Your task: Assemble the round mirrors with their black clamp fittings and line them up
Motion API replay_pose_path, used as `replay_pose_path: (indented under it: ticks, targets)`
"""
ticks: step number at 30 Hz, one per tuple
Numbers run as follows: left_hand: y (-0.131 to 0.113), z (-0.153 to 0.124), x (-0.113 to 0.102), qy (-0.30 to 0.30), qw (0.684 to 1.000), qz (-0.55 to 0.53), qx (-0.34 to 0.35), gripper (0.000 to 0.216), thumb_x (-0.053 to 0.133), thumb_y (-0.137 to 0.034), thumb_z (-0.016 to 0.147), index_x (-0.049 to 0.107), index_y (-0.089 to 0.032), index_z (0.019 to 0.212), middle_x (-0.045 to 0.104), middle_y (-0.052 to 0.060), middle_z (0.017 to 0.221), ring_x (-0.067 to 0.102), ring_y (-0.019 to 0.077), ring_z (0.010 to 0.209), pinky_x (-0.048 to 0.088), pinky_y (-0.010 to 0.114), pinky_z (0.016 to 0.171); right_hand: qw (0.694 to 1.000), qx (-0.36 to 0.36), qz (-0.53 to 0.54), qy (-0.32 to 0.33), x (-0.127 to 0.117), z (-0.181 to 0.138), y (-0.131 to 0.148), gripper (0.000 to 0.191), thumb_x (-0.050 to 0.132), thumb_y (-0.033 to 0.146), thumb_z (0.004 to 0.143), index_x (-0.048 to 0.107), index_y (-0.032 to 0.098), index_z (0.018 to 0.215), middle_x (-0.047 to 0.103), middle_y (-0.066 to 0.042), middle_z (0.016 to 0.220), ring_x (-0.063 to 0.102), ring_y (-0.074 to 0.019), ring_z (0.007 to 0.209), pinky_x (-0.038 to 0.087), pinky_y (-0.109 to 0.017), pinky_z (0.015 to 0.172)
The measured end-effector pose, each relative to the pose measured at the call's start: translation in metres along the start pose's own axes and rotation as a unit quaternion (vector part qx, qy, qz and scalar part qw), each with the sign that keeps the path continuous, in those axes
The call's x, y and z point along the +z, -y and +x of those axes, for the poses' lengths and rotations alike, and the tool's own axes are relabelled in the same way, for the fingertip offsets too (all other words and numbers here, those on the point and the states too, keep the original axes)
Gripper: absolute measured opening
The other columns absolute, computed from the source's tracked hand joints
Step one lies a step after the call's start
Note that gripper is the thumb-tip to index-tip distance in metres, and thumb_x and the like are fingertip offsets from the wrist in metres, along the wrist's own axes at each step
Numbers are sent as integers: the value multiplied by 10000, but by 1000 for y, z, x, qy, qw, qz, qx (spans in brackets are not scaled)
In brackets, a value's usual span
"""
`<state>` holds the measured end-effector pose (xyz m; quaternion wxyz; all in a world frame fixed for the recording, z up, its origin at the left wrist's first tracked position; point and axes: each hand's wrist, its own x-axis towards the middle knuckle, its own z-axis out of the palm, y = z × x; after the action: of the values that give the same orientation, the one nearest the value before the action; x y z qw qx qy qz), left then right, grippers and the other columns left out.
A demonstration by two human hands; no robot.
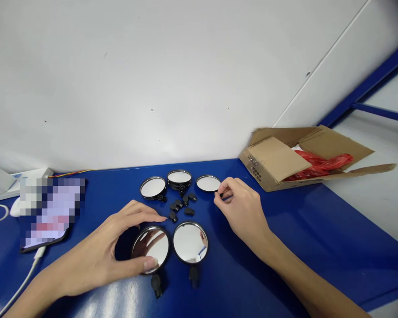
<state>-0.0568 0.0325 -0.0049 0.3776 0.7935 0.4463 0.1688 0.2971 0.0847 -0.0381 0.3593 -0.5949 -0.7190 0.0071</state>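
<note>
My left hand (109, 247) is spread over a round black-rimmed mirror (159, 247), its thumb overlapping the lower edge and its fingers beyond the top. A short black mount (156, 285) sticks out below that mirror. Beside it lies a second round mirror (189, 243) with a similar mount (193, 276). Farther back, my right hand (240, 205) pinches the near right rim of another round mirror (208, 183); its fingertips hide the gripped spot. Several small black joint pieces (177, 204) lie between the hands.
More round mirrors, one at back left (153, 187) and a stacked-looking one (179, 177), lie near the wall. An opened cardboard box (268, 176) holding red plastic (321, 164) stands right. At left are a phone (55, 212), its white cable (28, 276) and a power strip (36, 174).
</note>
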Motion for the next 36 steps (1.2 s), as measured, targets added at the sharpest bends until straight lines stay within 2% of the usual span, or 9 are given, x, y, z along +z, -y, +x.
replay_pose_path:
  ticks: [5,9,14,19,21,25,30,33,36]
  targets:
    - [-9,4,1,-93,995,4,41,387,707,-455,1095,653,-503,1475,683,0,1470,658,288,1347,567,522,1155,995,4,67,-76,-4,6,3,165,737,162,958,613,236,878,695,17,873,746,-147,698,636,-283,701]
    - [-16,4,8,-190,981,7,43,447,749,-427,1060,626,-443,1489,696,23,1390,667,270,1175,569,482,1055,979,-38,160,-120,-10,1,20,165,787,166,983,654,240,920,735,8,928,763,-149,781,660,-282,766]
    - [-25,5,25,-261,962,46,66,719,827,-372,983,517,-432,1628,657,35,1503,685,276,1275,591,445,1122,939,-207,274,-22,-13,-20,50,289,787,39,950,585,235,880,769,-4,957,767,-140,859,620,-245,757]
    - [-28,1,43,-245,960,78,110,785,849,-339,979,493,-416,1673,600,67,1614,659,319,1463,619,407,1182,919,-282,274,24,-6,-41,63,290,773,60,976,557,248,927,797,-25,979,756,-123,757,578,-223,636]
    - [-28,-1,50,-239,959,95,119,757,821,-305,999,494,-427,1671,611,75,1562,720,305,1374,662,374,1108,920,-307,241,27,-5,-44,64,272,766,78,1003,565,253,951,818,-29,985,771,-138,769,577,-246,647]
    - [-28,-2,60,-276,944,136,118,645,695,-218,1041,541,-438,1628,633,61,1366,823,166,908,691,232,734,915,-330,230,45,-8,-43,65,153,714,130,1086,621,248,1058,839,-49,1039,805,-153,842,598,-258,699]
    - [-31,2,54,-325,930,151,84,540,669,-256,1045,579,-407,1557,631,37,1269,802,137,835,638,218,630,940,-202,270,58,-9,-29,58,132,724,221,1078,661,250,1191,815,-31,1070,792,-156,874,626,-252,733]
    - [-32,5,45,-352,925,136,43,519,726,-344,1006,586,-359,1506,646,33,1220,749,164,819,627,297,689,974,-64,208,62,-4,-17,43,125,659,214,1089,678,257,1204,775,-32,1078,767,-164,862,617,-263,680]
    - [-33,6,40,-367,922,121,11,506,761,-404,984,589,-327,1454,645,8,1105,654,158,748,589,327,711,982,-11,149,112,2,-8,28,136,647,235,1103,705,273,1220,752,-36,1123,760,-190,929,607,-292,685]
